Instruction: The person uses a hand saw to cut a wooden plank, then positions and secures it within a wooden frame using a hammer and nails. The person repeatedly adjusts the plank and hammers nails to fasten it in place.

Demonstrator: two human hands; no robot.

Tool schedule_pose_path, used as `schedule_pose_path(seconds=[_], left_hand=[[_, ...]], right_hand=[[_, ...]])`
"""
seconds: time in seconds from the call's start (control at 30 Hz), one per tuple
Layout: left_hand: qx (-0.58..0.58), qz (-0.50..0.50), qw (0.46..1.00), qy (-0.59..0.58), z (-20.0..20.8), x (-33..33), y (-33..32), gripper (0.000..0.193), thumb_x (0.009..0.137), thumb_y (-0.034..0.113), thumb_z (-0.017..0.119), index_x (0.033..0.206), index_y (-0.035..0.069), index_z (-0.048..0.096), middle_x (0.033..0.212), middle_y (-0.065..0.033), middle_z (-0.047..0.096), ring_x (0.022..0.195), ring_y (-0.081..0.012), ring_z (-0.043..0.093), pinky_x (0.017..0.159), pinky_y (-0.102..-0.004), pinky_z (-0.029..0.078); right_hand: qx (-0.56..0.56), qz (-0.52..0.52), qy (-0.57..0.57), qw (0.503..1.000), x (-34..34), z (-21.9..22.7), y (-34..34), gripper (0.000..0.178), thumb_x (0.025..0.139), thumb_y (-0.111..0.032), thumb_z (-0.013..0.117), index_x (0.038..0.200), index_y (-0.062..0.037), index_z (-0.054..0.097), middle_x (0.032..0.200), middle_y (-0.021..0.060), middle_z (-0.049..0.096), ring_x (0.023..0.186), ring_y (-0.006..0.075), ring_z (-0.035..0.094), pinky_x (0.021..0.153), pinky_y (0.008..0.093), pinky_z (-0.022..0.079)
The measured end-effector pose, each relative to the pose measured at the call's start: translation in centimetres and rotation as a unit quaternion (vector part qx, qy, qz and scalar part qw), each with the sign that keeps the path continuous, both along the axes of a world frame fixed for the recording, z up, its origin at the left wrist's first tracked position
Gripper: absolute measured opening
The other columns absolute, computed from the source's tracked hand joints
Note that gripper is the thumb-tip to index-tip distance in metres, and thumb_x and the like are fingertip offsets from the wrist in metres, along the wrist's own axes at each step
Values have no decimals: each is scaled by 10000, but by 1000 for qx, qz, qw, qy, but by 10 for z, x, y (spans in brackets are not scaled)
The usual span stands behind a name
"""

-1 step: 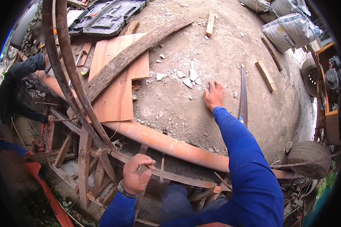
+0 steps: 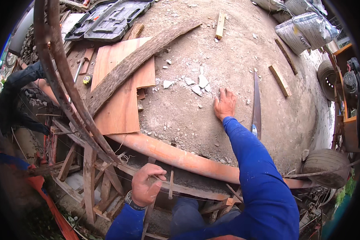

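The person's right grip [image 2: 225,106] appears to rest palm down on the dirt ground [image 2: 174,110], fingers loosely spread and grasping nothing I can see, with pale stone chips [image 2: 203,81] just beyond it to the left. To its right lies the handsaw [image 2: 256,100], long axis running away from the person, well apart from the half-curled left grip [image 2: 145,187], which looks unloaded near the orange pipe [image 2: 168,151].

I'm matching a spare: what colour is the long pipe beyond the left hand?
The pipe is orange with paler patches, clearest in the head view.
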State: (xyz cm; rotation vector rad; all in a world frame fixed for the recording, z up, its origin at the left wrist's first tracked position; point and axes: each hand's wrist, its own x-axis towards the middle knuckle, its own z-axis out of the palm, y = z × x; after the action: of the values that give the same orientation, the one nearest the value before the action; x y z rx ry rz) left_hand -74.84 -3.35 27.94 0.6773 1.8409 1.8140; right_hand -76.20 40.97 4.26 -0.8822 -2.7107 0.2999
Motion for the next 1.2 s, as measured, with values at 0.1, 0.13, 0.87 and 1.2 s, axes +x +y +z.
schedule_pose_path(seconds=[0.1,0.13,0.87,1.2], left_hand=[[9,-43,996,-76,-18,-38,40,245,942,67,654,1168,-26,641,1111,-167,684,885,-190,685,838,-327,556],[8,-37,994,-106,-24,-49,57,240,952,71,650,1171,-27,639,1118,-163,683,893,-186,683,848,-326,554],[-236,220,880,348,-117,-333,234,565,894,244,764,1391,84,548,1392,-155,573,1220,-335,608,1072,-548,469],[-592,209,741,240,-97,-367,205,840,763,353,859,1503,160,511,1517,-185,477,1478,-391,373,1239,-682,156]], right_hand=[[-4,-14,-20,1000,-7,10,-2,595,915,-340,654,1459,-121,556,1504,211,477,1440,423,392,1238,584,248],[-9,-9,-29,1000,-13,13,1,604,906,-338,658,1460,-118,562,1504,204,472,1446,419,384,1243,583,236],[-27,-9,-90,996,-19,22,2,648,892,-275,650,1496,-85,515,1549,222,393,1500,430,298,1263,591,191],[-19,-6,-104,994,-18,16,3,647,920,-287,628,1520,-83,493,1576,219,374,1518,434,277,1277,583,172]])
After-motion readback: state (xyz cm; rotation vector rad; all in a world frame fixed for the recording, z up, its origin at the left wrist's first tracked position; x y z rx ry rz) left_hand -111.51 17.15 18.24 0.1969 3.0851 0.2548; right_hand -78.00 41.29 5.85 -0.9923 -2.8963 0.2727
